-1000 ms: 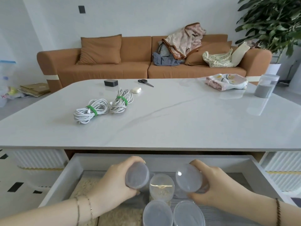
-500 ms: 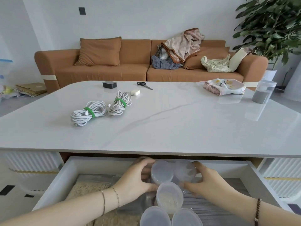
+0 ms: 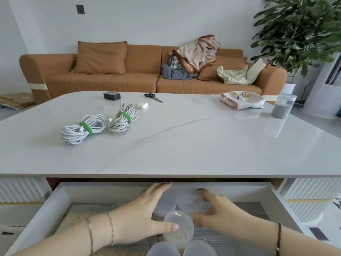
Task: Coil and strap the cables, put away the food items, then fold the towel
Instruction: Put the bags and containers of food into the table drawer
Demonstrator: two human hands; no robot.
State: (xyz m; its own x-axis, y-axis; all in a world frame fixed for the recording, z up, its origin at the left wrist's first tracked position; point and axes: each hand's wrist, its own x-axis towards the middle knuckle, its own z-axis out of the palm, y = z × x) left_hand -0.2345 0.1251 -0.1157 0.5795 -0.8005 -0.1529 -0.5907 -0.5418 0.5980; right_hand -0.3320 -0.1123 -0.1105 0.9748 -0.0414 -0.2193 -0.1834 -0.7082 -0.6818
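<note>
Holding adjacent jars [image 3: 190, 201], both hands [image 3: 140, 213] [image 3: 221, 213] sit deep in drawer [image 3: 53, 200].

bare forearms, left hand [image 3: 140, 215] and right hand [image 3: 219, 213] both braceleted
left wrist: a gold-toned chain [image 3: 90, 235] and a fine dark-beaded chain [image 3: 111, 229], pale polish on the thumbnail [image 3: 175, 227]; right wrist: a dark braided cord [image 3: 278, 239].

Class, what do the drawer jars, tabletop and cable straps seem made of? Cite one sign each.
Jars: frosted translucent plastic, probably; grains show dimly through. Tabletop: glossy stone or ceramic, likely; grey veining, reflections. Straps: green, perhaps fabric; too small to confirm.
</note>
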